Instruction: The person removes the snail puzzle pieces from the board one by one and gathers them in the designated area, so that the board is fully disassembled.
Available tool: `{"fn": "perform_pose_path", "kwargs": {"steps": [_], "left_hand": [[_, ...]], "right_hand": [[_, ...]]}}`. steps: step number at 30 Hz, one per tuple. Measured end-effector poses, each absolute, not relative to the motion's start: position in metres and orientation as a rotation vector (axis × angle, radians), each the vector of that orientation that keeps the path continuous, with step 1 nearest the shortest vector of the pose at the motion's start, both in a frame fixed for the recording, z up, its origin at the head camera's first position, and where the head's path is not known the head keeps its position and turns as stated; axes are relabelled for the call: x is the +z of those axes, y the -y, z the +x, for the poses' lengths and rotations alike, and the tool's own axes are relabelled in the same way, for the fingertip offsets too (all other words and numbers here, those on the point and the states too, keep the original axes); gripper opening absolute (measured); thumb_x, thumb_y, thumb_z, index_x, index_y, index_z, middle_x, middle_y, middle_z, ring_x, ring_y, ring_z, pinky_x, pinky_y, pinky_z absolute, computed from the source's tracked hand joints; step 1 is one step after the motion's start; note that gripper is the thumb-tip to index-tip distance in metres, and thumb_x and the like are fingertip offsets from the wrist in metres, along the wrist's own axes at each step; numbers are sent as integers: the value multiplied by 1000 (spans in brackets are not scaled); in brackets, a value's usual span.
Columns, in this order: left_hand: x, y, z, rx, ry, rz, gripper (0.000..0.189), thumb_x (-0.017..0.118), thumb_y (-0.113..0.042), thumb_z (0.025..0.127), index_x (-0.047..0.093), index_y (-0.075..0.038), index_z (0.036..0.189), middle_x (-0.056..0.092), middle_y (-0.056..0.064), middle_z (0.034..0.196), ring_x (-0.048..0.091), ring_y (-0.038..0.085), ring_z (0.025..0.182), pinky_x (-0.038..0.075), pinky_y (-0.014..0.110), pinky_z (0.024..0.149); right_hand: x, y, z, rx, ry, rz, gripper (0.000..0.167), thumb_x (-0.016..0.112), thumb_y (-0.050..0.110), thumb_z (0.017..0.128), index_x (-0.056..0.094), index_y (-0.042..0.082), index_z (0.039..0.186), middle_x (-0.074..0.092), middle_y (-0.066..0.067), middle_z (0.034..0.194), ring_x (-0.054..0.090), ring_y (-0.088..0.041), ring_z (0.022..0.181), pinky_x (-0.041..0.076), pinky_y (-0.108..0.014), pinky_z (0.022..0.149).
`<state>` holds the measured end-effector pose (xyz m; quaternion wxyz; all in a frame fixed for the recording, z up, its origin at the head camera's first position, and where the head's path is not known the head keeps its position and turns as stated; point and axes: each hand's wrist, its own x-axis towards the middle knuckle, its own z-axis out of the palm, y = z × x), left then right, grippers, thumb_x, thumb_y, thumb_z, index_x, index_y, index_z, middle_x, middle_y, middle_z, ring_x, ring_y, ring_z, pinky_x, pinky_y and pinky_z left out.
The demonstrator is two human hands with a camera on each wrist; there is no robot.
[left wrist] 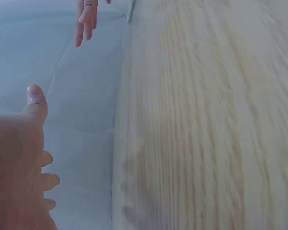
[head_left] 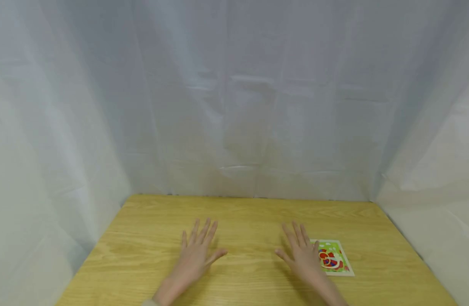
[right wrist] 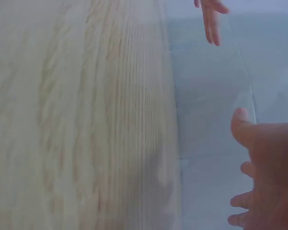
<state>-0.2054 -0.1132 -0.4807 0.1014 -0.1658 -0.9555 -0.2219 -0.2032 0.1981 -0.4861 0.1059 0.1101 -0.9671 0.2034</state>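
My left hand [head_left: 196, 250] lies flat on the wooden table [head_left: 250, 212], palm down with fingers spread, and holds nothing. My right hand [head_left: 303, 255] lies the same way a little to its right, also holding nothing. A small picture card [head_left: 335, 257], green with a red and blue figure, sits on the table by the right hand's outer edge, its left side partly hidden by that hand. In the left wrist view my left hand [left wrist: 19, 163] fills the lower left, with the other hand's fingertips [left wrist: 86, 21] at the top. The right wrist view shows my right hand [right wrist: 266, 177] at lower right.
A pale translucent sheet [head_left: 234, 106] hangs round the table at the back and on both sides. Bare wood runs between the hands and out to the table's left edge [head_left: 100, 242].
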Motion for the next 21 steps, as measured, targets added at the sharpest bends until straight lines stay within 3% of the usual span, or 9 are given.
{"fn": "perform_pose_path", "kwargs": {"steps": [5, 7, 8, 10, 12, 14, 17, 19, 21], "left_hand": [[-476, 101, -210, -987, 2771, -542, 73, 53, -47, 103, 31, -6, 158, 29, 16, 163, 19, 41, 152, 15, 71, 116], [-475, 95, -212, -1160, 2734, -558, 69, 51, -44, 105, 31, -4, 158, 31, 17, 162, 24, 43, 150, 20, 68, 116], [-474, 91, -213, -1240, 2715, -565, 67, 50, -43, 106, 32, -3, 157, 33, 18, 161, 27, 43, 148, 22, 67, 117], [-472, 84, -215, -1384, 2672, -579, 63, 47, -40, 108, 34, -1, 156, 37, 20, 158, 33, 44, 146, 27, 64, 115], [-471, 76, -216, -1481, 2631, -608, 60, 44, -37, 109, 36, 3, 153, 42, 23, 154, 41, 45, 141, 35, 62, 113], [-469, 68, -217, -1556, 2594, -632, 57, 42, -34, 110, 39, 5, 151, 48, 25, 149, 48, 45, 135, 41, 60, 108], [-468, 56, -216, -1639, 2553, -651, 52, 43, -31, 110, 44, 6, 147, 55, 27, 142, 56, 45, 127, 48, 58, 103], [-468, 48, -216, -1691, 2532, -651, 50, 44, -30, 110, 47, 7, 144, 58, 27, 138, 59, 44, 123, 49, 57, 101], [-470, 40, -216, -1741, 2512, -647, 48, 46, -28, 110, 50, 7, 142, 61, 26, 134, 63, 43, 118, 51, 55, 99]], "right_hand": [[-484, -220, -203, 810, 2766, 288, 66, 61, 37, 102, 37, 9, 156, 36, -26, 157, 37, -53, 139, 34, -78, 101], [-483, -230, -202, 850, 2720, 274, 60, 61, 33, 102, 44, 5, 152, 44, -27, 151, 52, -51, 127, 50, -66, 93], [-483, -235, -201, 871, 2710, 257, 57, 61, 32, 103, 46, 4, 150, 47, -27, 149, 61, -46, 116, 57, -57, 84], [-482, -246, -199, 897, 2682, 238, 51, 61, 27, 103, 51, 1, 145, 53, -28, 143, 68, -31, 83, 60, -38, 69], [-481, -258, -198, 951, 2669, 214, 47, 61, 24, 103, 53, -1, 142, 60, -30, 131, 56, -19, 55, 51, -27, 50], [-481, -268, -198, 990, 2667, 172, 44, 58, 25, 105, 55, -1, 141, 63, -30, 127, 54, -18, 55, 54, -31, 54], [-481, -283, -199, 1026, 2653, 114, 42, 55, 26, 106, 58, 0, 139, 65, -29, 124, 71, -32, 83, 61, -47, 70], [-482, -291, -200, 1024, 2640, 77, 41, 53, 27, 107, 60, 0, 137, 63, -28, 130, 68, -40, 107, 58, -52, 85], [-483, -300, -201, 1026, 2636, 45, 39, 53, 25, 107, 62, -1, 135, 64, -27, 130, 66, -43, 111, 59, -50, 85]]}}
